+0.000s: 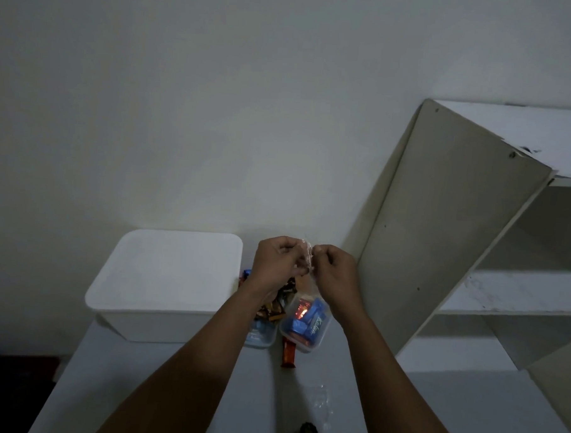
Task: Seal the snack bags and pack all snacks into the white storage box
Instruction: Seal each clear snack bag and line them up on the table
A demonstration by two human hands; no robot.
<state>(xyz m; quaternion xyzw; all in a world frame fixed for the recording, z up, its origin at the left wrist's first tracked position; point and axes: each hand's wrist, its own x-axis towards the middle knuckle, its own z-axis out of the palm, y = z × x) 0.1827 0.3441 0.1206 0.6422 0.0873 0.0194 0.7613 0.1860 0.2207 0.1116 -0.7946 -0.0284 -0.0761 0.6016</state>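
Note:
My left hand point(280, 262) and my right hand point(332, 270) meet above the table, both pinching the top edge of a clear snack bag point(305, 322). The bag hangs below them and holds blue and red wrapped snacks. A white storage box point(161, 322) with its lid on stands to the left of my hands. Between the box and the held bag lies a second clear bag point(262, 334) with brown and gold wrapped snacks, partly hidden by my left forearm. An orange snack bar point(288, 354) lies on the table under the held bag.
A white shelf unit point(457, 230) stands at the right, its side panel close to my right hand. An empty clear plastic bag point(321, 404) and a small dark object point(308, 431) lie on the grey table point(465, 414) near me. The table's left edge drops to a dark floor.

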